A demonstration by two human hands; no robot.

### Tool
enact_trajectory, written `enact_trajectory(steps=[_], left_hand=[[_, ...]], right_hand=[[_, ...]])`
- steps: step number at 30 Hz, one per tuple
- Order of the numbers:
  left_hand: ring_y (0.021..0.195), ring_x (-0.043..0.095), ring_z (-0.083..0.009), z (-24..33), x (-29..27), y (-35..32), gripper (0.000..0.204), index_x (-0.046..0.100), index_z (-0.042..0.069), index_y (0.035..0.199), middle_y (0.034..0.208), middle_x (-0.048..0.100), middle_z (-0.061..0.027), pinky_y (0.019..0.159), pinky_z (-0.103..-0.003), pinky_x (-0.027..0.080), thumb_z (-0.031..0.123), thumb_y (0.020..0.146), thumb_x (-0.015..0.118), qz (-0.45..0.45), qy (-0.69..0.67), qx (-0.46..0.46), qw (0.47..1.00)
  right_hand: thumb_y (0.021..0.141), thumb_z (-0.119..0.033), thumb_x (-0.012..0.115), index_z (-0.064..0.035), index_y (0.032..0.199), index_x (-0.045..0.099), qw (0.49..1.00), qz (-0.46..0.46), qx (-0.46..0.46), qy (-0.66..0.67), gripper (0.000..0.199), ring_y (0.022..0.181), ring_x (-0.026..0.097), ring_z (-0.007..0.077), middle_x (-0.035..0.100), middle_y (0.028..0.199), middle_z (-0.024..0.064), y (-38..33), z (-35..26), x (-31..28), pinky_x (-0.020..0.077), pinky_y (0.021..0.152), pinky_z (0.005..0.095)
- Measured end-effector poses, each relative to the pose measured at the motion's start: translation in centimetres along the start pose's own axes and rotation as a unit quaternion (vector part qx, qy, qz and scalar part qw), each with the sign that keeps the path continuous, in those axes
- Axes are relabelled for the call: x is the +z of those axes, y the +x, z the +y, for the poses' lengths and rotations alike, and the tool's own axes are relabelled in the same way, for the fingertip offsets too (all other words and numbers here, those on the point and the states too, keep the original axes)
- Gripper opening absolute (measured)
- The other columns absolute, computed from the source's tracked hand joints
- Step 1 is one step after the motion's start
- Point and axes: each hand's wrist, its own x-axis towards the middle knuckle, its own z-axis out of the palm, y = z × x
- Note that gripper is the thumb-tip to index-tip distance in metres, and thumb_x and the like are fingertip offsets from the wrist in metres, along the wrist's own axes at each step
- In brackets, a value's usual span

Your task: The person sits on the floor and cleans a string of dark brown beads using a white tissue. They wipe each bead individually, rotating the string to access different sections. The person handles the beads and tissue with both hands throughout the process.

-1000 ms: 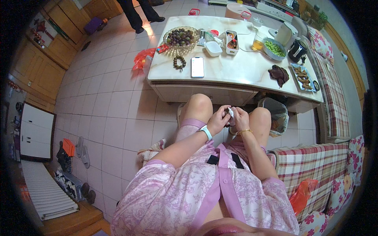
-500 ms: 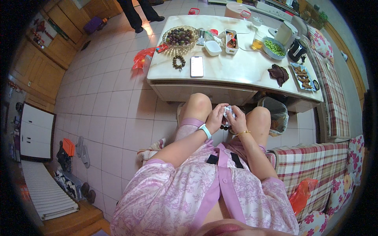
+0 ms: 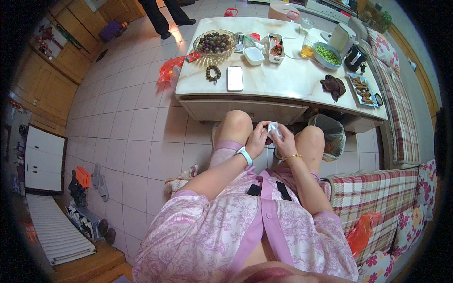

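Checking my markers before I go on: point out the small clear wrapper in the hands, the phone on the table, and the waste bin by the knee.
Clear wrapper [image 3: 274, 128]: head view, on its crinkled upper part.
Phone [image 3: 234, 78]: head view, middle of its screen.
Waste bin [image 3: 330, 134]: head view, on its bag-lined rim.

A small clear crinkled wrapper [image 3: 274, 128] sits at the centre of the frame, pinched between both hands. Above it, on the pale table, a phone [image 3: 234, 78] lies flat, its rectangular screen white. At the table's left edge hangs a red plastic bag [image 3: 168, 69]; another orange-red bag [image 3: 361, 229] lies at lower right.
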Motion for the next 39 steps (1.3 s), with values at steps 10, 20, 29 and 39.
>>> enact_trajectory(steps=[10,20,29,39], left_hand=[[0.069,0.052,-0.0092,1.8,0.7,-0.7,0.043,0.041,0.003,0.128,0.081,0.056,-0.0028,0.062,-0.025,0.045,0.001,0.086,0.052,-0.095,0.015,-0.02,0.995],[0.07,0.053,-0.0084,0.6,0.6,0.0,0.035,0.041,0.004,0.128,0.085,0.059,-0.0029,0.061,-0.024,0.045,0.004,0.093,0.047,-0.014,-0.008,-0.041,0.999],[0.081,0.058,-0.011,0.9,-0.2,-0.2,0.033,0.045,0.003,0.127,0.101,0.06,-0.0067,0.068,-0.025,0.049,0.007,0.095,0.039,0.003,0.031,-0.012,0.999],[0.08,0.058,-0.0105,1.5,-0.2,-0.3,0.03,0.049,0.003,0.124,0.096,0.061,-0.0065,0.067,-0.026,0.051,0.018,0.1,0.04,-0.015,0.051,-0.059,0.997]], right_hand=[[0.094,-0.027,0.056,0.0008,0.08,0.058,0.994,-0.014,0.109,-0.026,0.031,0.059,0.044,0.0089,0.051,0.062,0.0023,0.1,2.6,0.1,0.0396,0.052,0.0283],[0.089,-0.02,0.059,0.002,0.096,0.057,0.999,-0.005,-0.017,-0.05,0.023,0.076,0.056,0.0293,0.056,0.085,0.0153,0.3,-1.0,-0.4,0.0448,0.068,0.0355],[0.085,-0.012,0.058,0.0025,0.101,0.057,0.996,-0.064,-0.06,-0.024,0.022,0.086,0.058,0.0319,0.056,0.096,0.0159,0.4,-1.0,-0.3,0.0475,0.076,0.0362],[0.085,-0.013,0.058,0.0014,0.096,0.058,0.997,-0.065,-0.007,-0.051,0.018,0.08,0.059,0.0303,0.057,0.088,0.0158,0.1,-0.3,-0.2,0.047,0.07,0.0367]])
